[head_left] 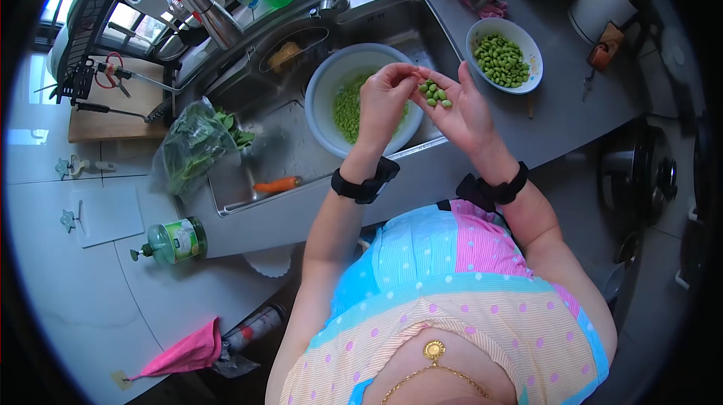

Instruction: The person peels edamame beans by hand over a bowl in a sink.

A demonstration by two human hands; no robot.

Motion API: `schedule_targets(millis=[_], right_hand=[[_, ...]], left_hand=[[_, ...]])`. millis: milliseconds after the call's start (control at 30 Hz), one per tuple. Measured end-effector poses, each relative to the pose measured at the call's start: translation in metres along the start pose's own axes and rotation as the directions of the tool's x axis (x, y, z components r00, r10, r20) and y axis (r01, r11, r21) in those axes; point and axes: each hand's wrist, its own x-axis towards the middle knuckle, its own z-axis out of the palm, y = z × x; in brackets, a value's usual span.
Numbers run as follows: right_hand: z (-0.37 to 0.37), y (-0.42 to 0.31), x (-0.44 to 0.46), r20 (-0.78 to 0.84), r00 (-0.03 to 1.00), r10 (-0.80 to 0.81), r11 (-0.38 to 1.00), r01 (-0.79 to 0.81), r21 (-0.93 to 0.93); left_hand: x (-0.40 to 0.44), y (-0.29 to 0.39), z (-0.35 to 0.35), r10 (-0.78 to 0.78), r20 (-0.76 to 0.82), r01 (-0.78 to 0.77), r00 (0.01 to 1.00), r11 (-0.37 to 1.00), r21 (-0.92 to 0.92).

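Several green beans [434, 94] rest in the upturned palm of my right hand [465, 108], whose fingers are partly spread. My left hand [388, 96] is closed in a pinch at the fingertips of my right hand; what it pinches is too small to make out. Both hands are above the right side of a pale basin [318, 115] standing in the sink. Green beans [346, 109] lie in the basin, partly hidden by my left hand. To the right, on the counter, a white bowl [536, 66] holds more green beans [501, 60].
The metal sink [263, 130] holds a carrot [277, 184] and a bag of leafy greens [197, 145] over its left edge. A faucet [207, 2] arches above. A soap bottle [175, 242] stands front left; a white container [602, 10] stands back right.
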Motion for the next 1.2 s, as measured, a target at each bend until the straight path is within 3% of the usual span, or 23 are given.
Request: schedule_targets(millis=[133,433,533,733,833,933,1033,1133,1200], right_hand=[[0.000,-0.001,-0.002,0.014,1.000,-0.028,0.996,0.029,-0.088],[-0.013,0.005,0.012,0.031,0.999,0.005,0.976,0.002,-0.216],[-0.010,0.004,0.014,0.047,0.999,0.021,0.967,-0.009,-0.255],[-0.011,0.005,0.020,0.047,0.998,0.052,0.967,-0.039,-0.252],[-0.012,0.004,0.022,0.029,0.998,0.058,0.974,-0.050,-0.219],[-0.013,0.001,0.019,0.027,0.997,0.067,0.983,-0.061,-0.175],[-0.017,0.002,0.019,-0.019,0.999,0.051,0.991,-0.053,-0.121],[-0.025,0.009,0.018,-0.046,0.998,-0.043,0.954,0.028,-0.299],[-0.028,0.010,0.017,-0.070,0.996,-0.049,0.952,0.025,-0.306]], left_hand=[[0.003,0.003,0.009,0.048,-0.043,-0.037,0.998,0.969,0.243],[0.003,0.001,0.007,0.086,0.004,-0.076,0.996,0.855,0.512],[0.003,-0.002,0.002,0.109,0.034,-0.111,0.993,0.848,0.518],[0.007,-0.005,-0.008,-0.009,0.003,0.007,1.000,0.951,0.309],[0.010,-0.016,-0.010,-0.090,-0.020,0.090,0.996,0.996,0.004],[0.010,-0.012,-0.012,-0.127,0.020,0.129,0.992,0.981,-0.148],[0.012,-0.014,-0.013,-0.117,0.057,0.119,0.992,0.992,-0.035],[0.007,-0.006,-0.006,-0.016,0.010,0.012,1.000,0.955,0.296],[0.008,-0.009,-0.005,-0.014,0.034,0.002,0.999,0.947,0.322]])
